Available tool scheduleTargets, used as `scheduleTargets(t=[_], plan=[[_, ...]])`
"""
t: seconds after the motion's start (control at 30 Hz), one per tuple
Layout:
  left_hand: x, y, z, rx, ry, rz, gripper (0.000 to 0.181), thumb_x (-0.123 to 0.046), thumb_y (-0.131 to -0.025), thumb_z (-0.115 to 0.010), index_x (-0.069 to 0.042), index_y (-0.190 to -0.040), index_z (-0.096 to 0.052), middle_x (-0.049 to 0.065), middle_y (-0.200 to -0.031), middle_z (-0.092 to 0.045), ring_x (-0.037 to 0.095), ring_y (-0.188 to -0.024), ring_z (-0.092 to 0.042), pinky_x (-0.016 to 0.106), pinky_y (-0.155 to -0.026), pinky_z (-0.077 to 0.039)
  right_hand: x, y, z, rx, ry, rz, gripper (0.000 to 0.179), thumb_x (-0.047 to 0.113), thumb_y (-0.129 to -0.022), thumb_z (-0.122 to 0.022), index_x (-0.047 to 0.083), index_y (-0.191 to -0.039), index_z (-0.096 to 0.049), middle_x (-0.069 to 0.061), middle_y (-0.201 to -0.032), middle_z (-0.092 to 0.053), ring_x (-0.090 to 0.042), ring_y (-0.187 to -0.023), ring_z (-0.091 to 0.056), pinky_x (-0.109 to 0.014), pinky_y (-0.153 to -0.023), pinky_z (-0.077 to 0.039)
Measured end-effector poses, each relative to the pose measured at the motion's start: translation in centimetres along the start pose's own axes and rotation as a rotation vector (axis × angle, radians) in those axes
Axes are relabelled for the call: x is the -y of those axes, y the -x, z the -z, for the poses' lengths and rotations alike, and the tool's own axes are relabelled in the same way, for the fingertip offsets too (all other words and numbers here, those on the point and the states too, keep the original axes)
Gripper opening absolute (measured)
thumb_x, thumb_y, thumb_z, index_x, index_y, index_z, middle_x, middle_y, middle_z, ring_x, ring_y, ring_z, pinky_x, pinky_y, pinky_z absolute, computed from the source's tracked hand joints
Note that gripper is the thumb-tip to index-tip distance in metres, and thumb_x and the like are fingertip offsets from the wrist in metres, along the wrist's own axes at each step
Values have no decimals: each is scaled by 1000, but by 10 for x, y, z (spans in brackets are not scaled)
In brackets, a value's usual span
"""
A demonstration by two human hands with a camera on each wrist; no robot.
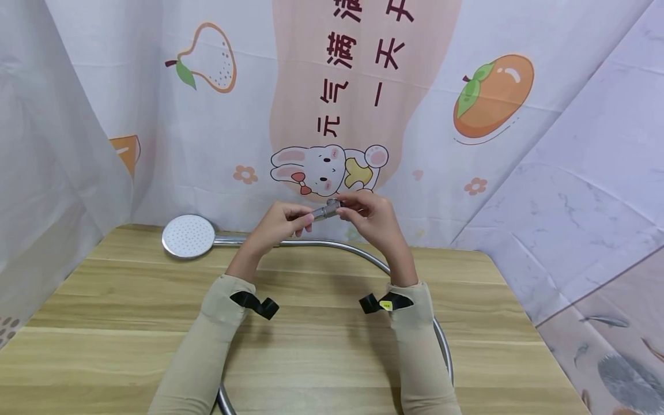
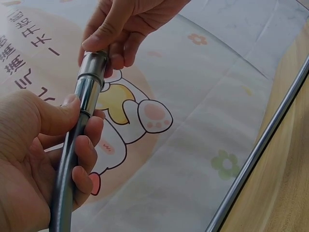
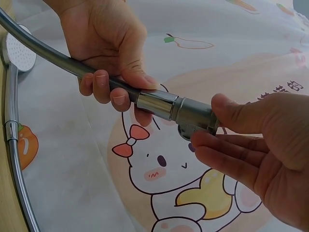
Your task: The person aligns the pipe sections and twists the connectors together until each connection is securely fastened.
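Observation:
My left hand grips the end of a grey shower hose, thumb by its shiny chrome nut. A short silver metal fitting with a small side outlet sits against that nut, in line with the hose. My right hand pinches the fitting's far end between thumb and fingers, which hide part of it. Both hands are raised above the table's back edge. At the back left, the hose's other end meets a round white-faced shower head lying on the table.
The hose loops across the wooden table and passes beneath both forearms. A printed curtain hangs behind the table, close beyond the hands. Black wrist straps stick out from both sleeves.

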State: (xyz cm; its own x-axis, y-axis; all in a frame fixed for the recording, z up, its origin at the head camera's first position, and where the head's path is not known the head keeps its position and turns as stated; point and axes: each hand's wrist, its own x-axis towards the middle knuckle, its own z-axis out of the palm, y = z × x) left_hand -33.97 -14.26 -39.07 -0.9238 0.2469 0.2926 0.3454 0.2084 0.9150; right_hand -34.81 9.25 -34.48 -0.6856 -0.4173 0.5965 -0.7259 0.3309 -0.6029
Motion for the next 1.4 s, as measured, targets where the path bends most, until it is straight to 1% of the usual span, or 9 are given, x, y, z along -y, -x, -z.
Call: scheduleTargets(t=[0.13, 0.37, 0.57, 0.7, 0.83, 1.0, 1.1, 1.23, 1.4], plan=[[0, 0, 1, -5, 7, 3, 22, -14, -103, -62, 4, -108, -73, 1, -76, -65, 12, -63, -52, 21, -53, -37, -1, -1, -1, -4, -3, 21, 24, 3, -88, -78, 0, -112, -75, -15, -100, -76, -24, -85, -73, -26, -75, -61], [3, 2, 0, -8, 13, 10, 21, -14, -102, -62, 3, -106, -73, 2, -76, -65, 12, -62, -51, 21, -51, -36, -5, 2, -3, -2, -36, 61, 31, -9, -84, -78, 0, -113, -74, -17, -105, -70, -29, -88, -74, -33, -77, -63], [4, 4, -2, -3, 20, 6, 21, -12, -101, -64, 6, -108, -73, 2, -75, -66, 10, -61, -51, 20, -49, -37, -6, 7, -3, 0, -5, 44, 29, -8, -85, -76, 0, -113, -74, -16, -103, -70, -29, -89, -74, -31, -76, -63], [2, 4, -2, 4, 30, -3, 20, -12, -100, -66, 4, -110, -75, 5, -75, -67, 10, -61, -52, 22, -49, -39, -6, 9, -2, -8, 15, 21, 26, -3, -87, -77, 0, -112, -75, -15, -102, -71, -27, -89, -74, -29, -75, -62], [0, 3, 0, 7, 22, -25, 21, -12, -99, -68, 1, -113, -75, 9, -77, -67, 10, -61, -52, 23, -50, -42, -6, 9, -1, -17, 21, 18, 23, 2, -89, -77, -1, -112, -75, -15, -100, -71, -26, -87, -72, -25, -73, -61], [-2, 4, 4, 7, 27, -38, 23, -12, -98, -69, 0, -117, -75, 5, -77, -67, 11, -62, -52, 24, -52, -45, -4, 5, 0, -14, 26, 19, 20, 6, -90, -77, -1, -107, -75, -14, -95, -71, -24, -79, -72, -21, -70, -58], [-3, 4, 6, -4, 37, -50, 24, -11, -97, -70, 0, -119, -74, 2, -77, -67, 11, -62, -52, 27, -53, -46, -2, 2, 0, -12, 31, 31, 19, 8, -89, -78, -1, -106, -75, -13, -95, -72, -23, -78, -71, -21, -70, -57], [-3, 5, 8, -18, 49, -53, 25, -11, -97, -70, -1, -119, -74, 1, -77, -67, 13, -62, -53, 26, -53, -47, 0, 0, -2, -14, 25, 54, 21, 5, -88, -79, -2, -108, -75, -15, -98, -72, -23, -82, -70, -23, -73, -59], [-3, 5, 10, -30, 51, -42, 26, -12, -97, -70, -2, -120, -74, 1, -77, -67, 15, -63, -53, 25, -52, -47, -1, 1, -4, 2, -23, 91, 29, -5, -84, -79, -2, -113, -73, -16, -100, -69, -26, -88, -71, -26, -79, -61]])
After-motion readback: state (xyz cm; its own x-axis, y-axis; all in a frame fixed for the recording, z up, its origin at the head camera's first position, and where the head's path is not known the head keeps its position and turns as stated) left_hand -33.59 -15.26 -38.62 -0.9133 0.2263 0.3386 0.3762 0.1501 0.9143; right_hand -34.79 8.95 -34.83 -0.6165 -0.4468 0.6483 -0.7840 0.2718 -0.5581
